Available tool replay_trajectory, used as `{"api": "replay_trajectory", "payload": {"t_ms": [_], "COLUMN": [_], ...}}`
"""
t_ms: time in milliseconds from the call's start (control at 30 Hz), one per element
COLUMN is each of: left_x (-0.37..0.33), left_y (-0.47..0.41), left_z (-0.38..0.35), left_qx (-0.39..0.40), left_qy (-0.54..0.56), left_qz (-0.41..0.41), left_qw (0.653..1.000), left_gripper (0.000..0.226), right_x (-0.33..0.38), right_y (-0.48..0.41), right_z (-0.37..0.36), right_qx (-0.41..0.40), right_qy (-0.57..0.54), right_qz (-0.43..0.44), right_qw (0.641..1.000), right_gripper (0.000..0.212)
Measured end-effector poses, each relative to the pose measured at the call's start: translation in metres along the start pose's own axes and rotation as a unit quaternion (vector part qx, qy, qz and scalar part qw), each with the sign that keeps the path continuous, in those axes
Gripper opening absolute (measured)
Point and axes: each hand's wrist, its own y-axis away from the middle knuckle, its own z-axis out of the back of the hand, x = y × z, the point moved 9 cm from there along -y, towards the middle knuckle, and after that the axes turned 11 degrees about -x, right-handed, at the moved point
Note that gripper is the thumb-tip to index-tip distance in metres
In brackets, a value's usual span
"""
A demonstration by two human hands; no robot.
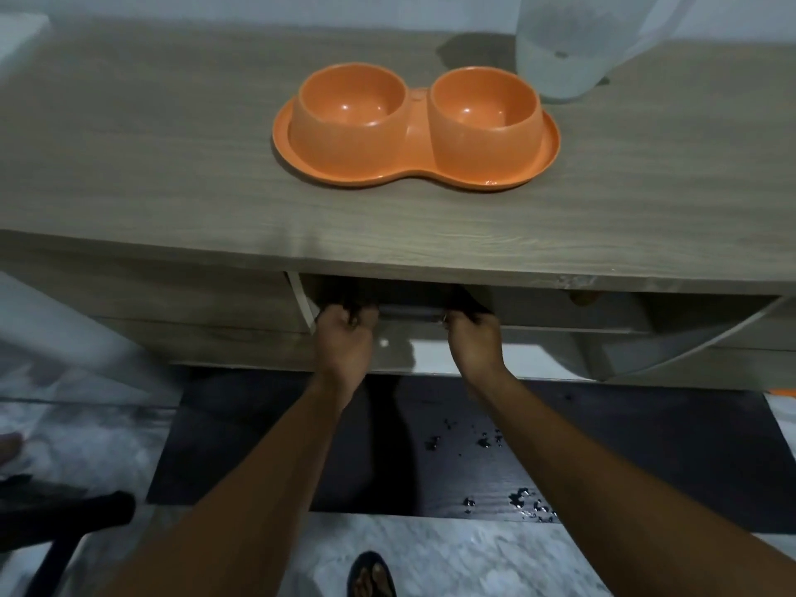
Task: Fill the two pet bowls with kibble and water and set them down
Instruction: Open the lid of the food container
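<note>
An orange double pet bowl (415,168) stands on the wooden tabletop (172,165); both of its bowls look empty. A translucent water jug (564,49) stands behind it at the right, with water in its lower part. Both my hands reach under the table's front edge. My left hand (344,342) and my right hand (474,338) are each closed on a dark object (409,312) in the shaded space below the top. What that object is stays hidden in shadow.
A dark mat (603,458) lies on the marbled floor under the table, with scattered dark bits or droplets on its right part. A black chair part (64,523) sits low at the left. My foot in a sandal (372,577) shows at the bottom.
</note>
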Motion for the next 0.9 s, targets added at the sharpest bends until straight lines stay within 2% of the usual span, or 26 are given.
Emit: {"api": "replay_trajectory", "payload": {"t_ms": [67, 133, 233, 367, 467, 600, 700, 800, 900], "left_x": [-0.006, -0.014, -0.02, -0.05, -0.099, -0.167, -0.214, -0.247, -0.261], "left_y": [0.017, 0.044, 0.087, 0.145, 0.174, 0.171, 0.146, 0.115, 0.078], "left_z": [0.004, 0.015, 0.038, 0.082, 0.12, 0.146, 0.165, 0.181, 0.193], "left_qx": [0.016, 0.025, 0.0, -0.073, -0.122, -0.082, -0.057, -0.032, 0.003], "left_qy": [0.022, 0.057, 0.081, 0.04, -0.022, 0.016, 0.048, 0.047, 0.053], "left_qz": [-0.026, -0.027, 0.007, 0.061, 0.046, 0.012, -0.005, -0.023, -0.016], "left_qw": [0.999, 0.998, 0.997, 0.995, 0.991, 0.996, 0.997, 0.998, 0.998], "left_gripper": [0.029, 0.016, 0.017, 0.025, 0.032, 0.029, 0.029, 0.03, 0.026], "right_x": [-0.008, -0.005, 0.015, 0.051, 0.094, 0.169, 0.224, 0.261, 0.274], "right_y": [0.013, 0.037, 0.087, 0.154, 0.184, 0.2, 0.205, 0.2, 0.191], "right_z": [0.011, 0.029, 0.067, 0.119, 0.147, 0.145, 0.129, 0.103, 0.066], "right_qx": [0.001, -0.005, -0.004, 0.023, 0.043, 0.102, 0.125, 0.131, 0.129], "right_qy": [-0.008, -0.037, -0.058, -0.035, -0.024, 0.0, -0.012, -0.039, -0.051], "right_qz": [-0.034, -0.037, -0.016, -0.008, 0.014, 0.058, 0.076, 0.071, 0.043], "right_qw": [0.999, 0.999, 0.998, 0.999, 0.999, 0.993, 0.989, 0.988, 0.989], "right_gripper": [0.012, 0.013, 0.019, 0.032, 0.03, 0.031, 0.024, 0.011, 0.016]}}
